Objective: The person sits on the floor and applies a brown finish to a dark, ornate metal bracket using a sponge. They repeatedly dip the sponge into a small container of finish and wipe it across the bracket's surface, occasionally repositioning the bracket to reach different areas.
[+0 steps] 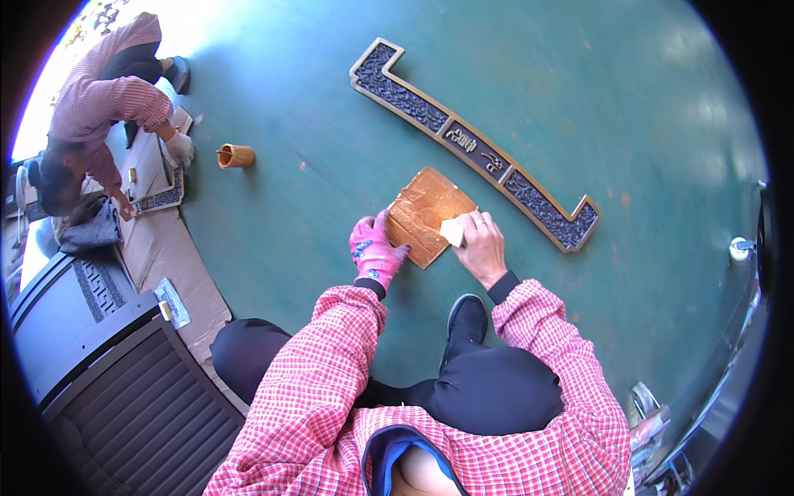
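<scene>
My left hand (pixel 376 250), in a pink patterned glove, grips the left edge of a square piece of brown, stained cardboard (pixel 423 207). My bare right hand (pixel 482 248) pinches a small white block (pixel 452 232) against the cardboard's right side. Whether the block is a sponge or something harder, I cannot tell. Beyond the cardboard lies a long, curved, carved panel (pixel 478 147) with hooked ends. It has a gold-coloured frame, dark relief patterns and a middle section with raised pale characters. Neither hand touches it.
A brown cylindrical pot (pixel 236 156) stands left on the green floor (pixel 281 240). At far left another person (pixel 116 107) crouches over a similar carved piece (pixel 161 198) on flattened cardboard (pixel 161 248). A dark slatted panel (pixel 145 413) lies at lower left.
</scene>
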Demonstrator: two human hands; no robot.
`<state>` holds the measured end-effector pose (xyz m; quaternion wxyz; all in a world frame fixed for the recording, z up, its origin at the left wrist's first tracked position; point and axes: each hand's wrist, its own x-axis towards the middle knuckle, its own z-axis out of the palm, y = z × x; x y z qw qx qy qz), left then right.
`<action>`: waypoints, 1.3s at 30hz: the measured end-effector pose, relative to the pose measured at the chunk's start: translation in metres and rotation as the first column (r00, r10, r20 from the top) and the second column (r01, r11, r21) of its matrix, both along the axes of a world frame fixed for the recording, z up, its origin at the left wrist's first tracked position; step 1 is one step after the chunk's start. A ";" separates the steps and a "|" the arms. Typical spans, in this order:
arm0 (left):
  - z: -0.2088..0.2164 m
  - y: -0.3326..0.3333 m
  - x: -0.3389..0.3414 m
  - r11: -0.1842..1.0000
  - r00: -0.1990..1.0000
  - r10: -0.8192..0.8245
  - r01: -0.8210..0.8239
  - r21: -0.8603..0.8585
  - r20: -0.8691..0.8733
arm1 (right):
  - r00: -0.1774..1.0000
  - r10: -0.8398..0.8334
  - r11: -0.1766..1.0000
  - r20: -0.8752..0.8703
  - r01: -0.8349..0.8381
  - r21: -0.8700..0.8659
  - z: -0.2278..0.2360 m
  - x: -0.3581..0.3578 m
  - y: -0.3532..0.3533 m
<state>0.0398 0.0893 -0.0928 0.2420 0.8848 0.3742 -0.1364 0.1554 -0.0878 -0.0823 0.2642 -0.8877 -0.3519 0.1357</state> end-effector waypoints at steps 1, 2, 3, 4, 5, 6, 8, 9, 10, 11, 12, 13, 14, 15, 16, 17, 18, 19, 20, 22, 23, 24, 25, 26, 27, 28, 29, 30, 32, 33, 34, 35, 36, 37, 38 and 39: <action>-0.002 -0.002 0.000 1.000 1.000 -0.012 0.011 0.013 0.021 | 1.000 -0.012 1.000 0.010 0.012 0.017 0.004 0.001 0.001; -0.002 0.000 0.000 0.999 0.998 -0.023 0.021 0.037 0.057 | 0.999 0.026 0.999 0.048 -0.027 0.039 0.002 0.000 0.006; -0.002 -0.002 -0.003 0.998 0.995 -0.030 0.024 0.058 0.093 | 0.994 0.067 0.996 0.088 -0.072 0.056 -0.003 -0.003 0.008; 0.000 -0.002 -0.006 0.999 0.996 -0.041 0.039 0.024 0.081 | 0.989 0.095 0.995 0.113 -0.098 0.022 -0.017 -0.009 0.005; 0.005 0.005 -0.008 0.998 0.996 -0.052 0.049 0.037 0.071 | 0.982 0.118 0.992 0.148 -0.124 0.032 -0.032 -0.012 0.005; 0.008 0.012 -0.023 0.989 0.992 -0.070 0.056 0.133 0.104 | 0.997 0.073 0.996 0.039 -0.075 0.049 -0.033 -0.020 0.012; 0.015 0.007 -0.007 0.988 0.996 -0.091 0.090 0.128 -0.001 | 0.998 -0.014 0.997 0.064 0.009 0.081 -0.011 -0.004 0.006; 0.016 0.003 -0.003 0.988 0.995 -0.103 0.102 0.112 0.002 | 0.996 -0.052 0.991 0.075 0.042 0.128 0.002 0.000 0.003; 0.009 0.000 0.001 0.994 0.997 -0.081 0.081 0.071 -0.007 | 0.996 -0.049 0.993 0.079 0.040 0.110 0.006 0.002 0.002; 0.011 -0.003 0.002 0.997 0.997 -0.073 0.074 0.008 -0.039 | 0.995 0.005 0.997 0.102 -0.012 0.073 -0.002 0.001 -0.003; 0.014 -0.003 0.005 0.996 0.995 -0.085 0.086 0.018 -0.051 | 0.997 0.005 0.998 0.080 -0.011 0.068 -0.007 0.003 -0.005; 0.016 -0.005 0.002 0.995 0.992 -0.090 0.092 0.028 -0.085 | 0.999 0.013 0.998 0.037 -0.016 0.066 -0.007 0.001 -0.006; 0.016 -0.007 0.004 0.995 0.997 -0.072 0.073 0.069 -0.026 | 0.999 -0.046 0.992 -0.006 0.046 0.114 -0.005 0.002 -0.010; 0.013 -0.008 0.008 0.993 0.997 -0.061 0.057 0.107 0.036 | 0.993 -0.108 0.981 -0.049 0.115 0.158 0.001 0.002 -0.015; 0.010 -0.008 0.008 0.989 0.995 -0.047 0.034 0.143 0.088 | 0.981 -0.161 0.964 -0.105 0.180 0.197 0.007 0.001 -0.021; 0.007 -0.006 0.015 0.997 0.981 0.017 -0.030 0.066 0.192 | 0.967 -0.216 0.941 -0.135 0.243 0.234 0.014 0.002 -0.029; -0.001 -0.003 0.029 0.996 0.954 0.084 -0.082 -0.019 0.288 | 0.948 -0.272 0.913 -0.166 0.309 0.266 0.021 0.002 -0.039; -0.011 0.000 0.042 0.986 0.913 0.160 -0.127 -0.111 0.376 | 0.925 -0.325 0.880 -0.197 0.372 0.295 0.026 0.002 -0.051; -0.027 0.005 0.055 0.962 0.865 0.249 -0.171 -0.211 0.436 | 0.897 -0.377 0.850 -0.232 0.435 0.297 0.030 0.002 -0.061; -0.051 0.023 0.077 0.888 0.742 0.424 -0.230 -0.398 0.519 | 0.852 -0.437 0.795 -0.289 0.516 0.319 0.031 0.000 -0.085; -0.048 0.020 0.095 0.788 0.719 0.543 -0.258 -0.558 0.434 | 0.832 -0.469 0.771 -0.297 0.550 0.322 0.031 0.004 -0.105; -0.044 0.019 0.113 0.664 0.697 0.638 -0.281 -0.694 0.328 | 0.774 -0.532 0.701 -0.344 0.630 0.334 0.032 0.004 -0.122; -0.036 0.010 0.137 0.511 0.678 0.706 -0.291 -0.809 0.203 | 0.706 -0.595 0.619 -0.383 0.707 0.341 0.037 0.009 -0.145; -0.027 0.001 0.152 0.432 0.644 0.737 -0.213 -0.876 0.207 | 0.689 -0.623 0.620 -0.371 0.724 0.304 0.043 0.014 -0.173; -0.015 -0.010 0.165 0.334 0.625 0.758 -0.128 -0.934 0.185 | 0.677 -0.639 0.590 -0.364 0.736 0.333 0.040 0.019 -0.205; -0.010 0.006 0.180 0.404 0.777 0.612 -0.148 -0.903 0.146 | 0.671 -0.645 0.530 -0.366 0.738 0.417 0.034 0.020 -0.221; -0.018 0.004 0.173 0.441 0.814 0.533 -0.032 -0.897 0.233 | 0.620 -0.720 0.518 -0.312 0.779 0.353 0.044 0.022 -0.230; -0.025 0.010 0.159 0.421 0.815 0.549 -0.080 -0.904 0.184 | 0.567 -0.745 0.477 -0.352 0.821 0.313 0.039 0.024 -0.234; -0.031 0.015 0.150 0.316 0.734 0.679 -0.289 -0.904 0.003 | 0.565 -0.735 0.473 -0.375 0.824 0.313 0.050 0.041 -0.240; -0.043 0.032 0.145 0.403 0.787 0.614 -0.245 -0.882 0.062 | 0.582 -0.738 0.471 -0.342 0.807 0.357 0.044 0.049 -0.244; -0.046 0.038 0.146 0.291 0.692 0.721 -0.267 -0.919 0.028 | 0.592 -0.725 0.480 -0.350 0.800 0.360 0.047 0.057 -0.244; -0.049 0.036 0.150 0.167 0.588 0.808 -0.258 -0.952 -0.018 | 0.598 -0.761 0.509 -0.251 0.790 0.341 0.043 0.063 -0.256; -0.039 0.019 0.155 0.182 0.617 0.786 -0.307 -0.934 -0.049 | 0.583 -0.778 0.487 -0.236 0.796 0.361 0.048 0.061 -0.263; -0.034 0.015 0.159 0.216 0.634 0.771 -0.351 -0.911 -0.061 | 0.556 -0.809 0.481 -0.193 0.814 0.326 0.046 0.063 -0.274; -0.034 0.015 0.159 0.229 0.658 0.751 -0.338 -0.913 -0.055 | 0.541 -0.820 0.473 -0.185 0.823 0.313 0.045 0.067 -0.275; -0.034 0.015 0.159 0.240 0.676 0.735 -0.327 -0.914 -0.049 | 0.533 -0.827 0.471 -0.177 0.830 0.300 0.044 0.071 -0.276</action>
